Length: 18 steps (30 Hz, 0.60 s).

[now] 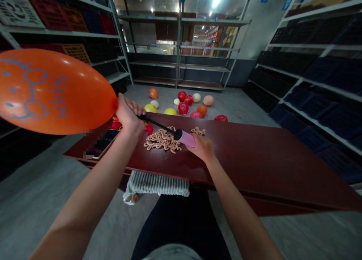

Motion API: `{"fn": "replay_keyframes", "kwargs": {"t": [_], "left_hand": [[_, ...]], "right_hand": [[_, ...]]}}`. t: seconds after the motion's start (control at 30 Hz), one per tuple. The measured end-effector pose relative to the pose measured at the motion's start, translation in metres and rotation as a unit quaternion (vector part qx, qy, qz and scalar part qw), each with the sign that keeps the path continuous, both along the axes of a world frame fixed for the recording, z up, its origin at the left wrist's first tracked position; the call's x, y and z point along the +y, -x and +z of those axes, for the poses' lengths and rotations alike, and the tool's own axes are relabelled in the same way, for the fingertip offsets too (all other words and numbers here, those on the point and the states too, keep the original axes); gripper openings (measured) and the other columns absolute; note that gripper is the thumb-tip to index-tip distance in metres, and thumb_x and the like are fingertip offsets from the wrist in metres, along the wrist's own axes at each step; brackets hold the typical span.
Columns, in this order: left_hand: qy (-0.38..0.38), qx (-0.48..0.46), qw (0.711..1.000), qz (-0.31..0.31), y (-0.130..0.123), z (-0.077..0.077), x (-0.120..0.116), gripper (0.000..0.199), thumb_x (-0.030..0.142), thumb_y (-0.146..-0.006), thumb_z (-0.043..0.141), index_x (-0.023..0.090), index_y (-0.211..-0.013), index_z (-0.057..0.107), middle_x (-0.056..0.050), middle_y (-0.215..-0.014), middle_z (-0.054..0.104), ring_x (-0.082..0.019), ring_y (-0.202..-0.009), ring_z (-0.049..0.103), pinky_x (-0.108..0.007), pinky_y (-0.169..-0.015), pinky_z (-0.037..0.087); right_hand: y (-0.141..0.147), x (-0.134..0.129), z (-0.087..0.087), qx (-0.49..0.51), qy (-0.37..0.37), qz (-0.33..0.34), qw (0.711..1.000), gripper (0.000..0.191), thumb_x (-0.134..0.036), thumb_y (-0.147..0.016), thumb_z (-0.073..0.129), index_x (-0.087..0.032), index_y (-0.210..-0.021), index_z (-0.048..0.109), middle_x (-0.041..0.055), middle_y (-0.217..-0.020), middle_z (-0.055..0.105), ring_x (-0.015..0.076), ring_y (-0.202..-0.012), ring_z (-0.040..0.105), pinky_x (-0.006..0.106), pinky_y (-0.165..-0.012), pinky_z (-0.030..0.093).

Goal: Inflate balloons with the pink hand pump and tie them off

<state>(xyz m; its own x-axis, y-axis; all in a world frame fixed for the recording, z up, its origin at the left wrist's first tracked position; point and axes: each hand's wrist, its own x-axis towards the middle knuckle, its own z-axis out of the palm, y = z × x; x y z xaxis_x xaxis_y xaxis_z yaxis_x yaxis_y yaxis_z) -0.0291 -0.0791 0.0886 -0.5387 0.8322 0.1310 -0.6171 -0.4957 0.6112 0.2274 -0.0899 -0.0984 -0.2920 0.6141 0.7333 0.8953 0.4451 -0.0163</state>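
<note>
A large orange balloon [56,92] with blue "hello kitty" print fills the left side, its neck end at my left hand [128,113]. The fingers of that hand are wrapped round the balloon's neck and the near end of a hand pump. A thin black rod joins this end to the pump's pink barrel [187,138], which my right hand [202,147] grips. Beneath the pump, a pile of beige curled balloons [164,140] lies on the dark red table [254,154]. A smaller beige bunch [198,131] lies behind my right hand.
A phone [106,143] and red balloons [148,129] lie at the table's left. Several inflated balloons rest on the floor behind it. Shelves [178,49] stand at the back and both sides. A grey ribbed cloth [158,182] hangs at the near edge.
</note>
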Motion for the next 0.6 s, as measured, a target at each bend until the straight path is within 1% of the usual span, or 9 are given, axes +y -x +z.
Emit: {"fn": "replay_keyframes", "kwargs": {"t": [0.07,0.13,0.23,0.37,0.43,0.5,0.53,0.6], "left_hand": [[-0.024,0.023,0.999,-0.006,-0.001,0.012,-0.001,0.055,0.037,-0.105,0.043,0.02,-0.056,0.024,0.006,-0.039,0.02,-0.008,-0.032,0.021,-0.024,-0.038,0.023],[-0.047,0.047,0.998,-0.005,-0.009,0.022,0.001,0.055,0.039,-0.105,0.043,0.021,-0.057,0.023,0.006,-0.04,0.02,-0.008,-0.033,0.021,-0.025,-0.039,0.023],[-0.069,0.083,0.994,-0.001,-0.029,0.033,0.006,0.056,0.039,-0.105,0.043,0.021,-0.057,0.021,0.006,-0.041,0.019,-0.008,-0.033,0.021,-0.027,-0.04,0.022],[-0.091,0.116,0.989,-0.01,-0.062,0.042,0.018,0.056,0.033,-0.107,0.039,0.021,-0.054,0.023,0.006,-0.04,0.02,-0.008,-0.032,0.022,-0.028,-0.04,0.018],[-0.101,0.128,0.986,-0.024,-0.08,0.043,0.026,0.057,0.034,-0.107,0.039,0.021,-0.053,0.024,0.006,-0.039,0.019,-0.007,-0.031,0.021,-0.028,-0.039,0.017],[-0.104,0.138,0.984,-0.047,-0.1,0.039,0.036,0.058,0.036,-0.107,0.039,0.021,-0.053,0.025,0.006,-0.038,0.019,-0.007,-0.031,0.021,-0.028,-0.039,0.017],[-0.101,0.139,0.983,-0.057,-0.11,0.034,0.041,0.058,0.036,-0.107,0.04,0.022,-0.053,0.024,0.006,-0.038,0.018,-0.007,-0.031,0.021,-0.027,-0.039,0.016],[-0.086,0.137,0.984,-0.078,-0.132,0.019,0.05,0.057,0.036,-0.107,0.041,0.022,-0.054,0.024,0.007,-0.039,0.018,-0.006,-0.031,0.02,-0.027,-0.039,0.016]], "right_hand": [[0.003,-0.002,0.002,0.006,-0.006,-0.004,1.0,0.037,-0.037,-0.078,0.071,-0.016,-0.108,0.066,0.0109,-0.093,0.076,0.0225,-0.08,0.072,0.031,-0.074,0.052],[0.004,-0.003,0.003,0.018,-0.007,-0.004,1.0,0.035,-0.037,-0.079,0.07,-0.015,-0.106,0.066,0.0105,-0.092,0.076,0.0221,-0.077,0.071,0.031,-0.072,0.052],[0.003,-0.004,0.004,0.048,-0.008,-0.011,0.999,0.037,-0.037,-0.079,0.07,-0.015,-0.108,0.065,0.0107,-0.093,0.077,0.0221,-0.074,0.072,0.031,-0.07,0.053],[-0.002,-0.002,0.003,0.102,0.011,-0.031,0.994,0.046,-0.04,-0.079,0.069,-0.014,-0.117,0.063,0.0122,-0.101,0.077,0.0232,-0.076,0.073,0.034,-0.071,0.055],[-0.003,0.0,0.002,0.125,0.024,-0.038,0.991,0.048,-0.042,-0.081,0.067,-0.015,-0.12,0.061,0.0121,-0.106,0.076,0.0234,-0.078,0.074,0.034,-0.073,0.056],[-0.003,0.002,0.001,0.142,0.032,-0.05,0.988,0.05,-0.043,-0.083,0.065,-0.015,-0.124,0.06,0.0122,-0.108,0.076,0.0238,-0.079,0.074,0.034,-0.072,0.056],[-0.003,0.004,0.0,0.149,0.034,-0.059,0.986,0.052,-0.044,-0.083,0.065,-0.015,-0.125,0.059,0.0125,-0.108,0.076,0.0243,-0.079,0.074,0.034,-0.071,0.056],[-0.003,0.006,-0.001,0.162,0.035,-0.084,0.983,0.054,-0.048,-0.083,0.064,-0.015,-0.125,0.06,0.013,-0.105,0.076,0.0255,-0.078,0.074,0.034,-0.069,0.055]]}}
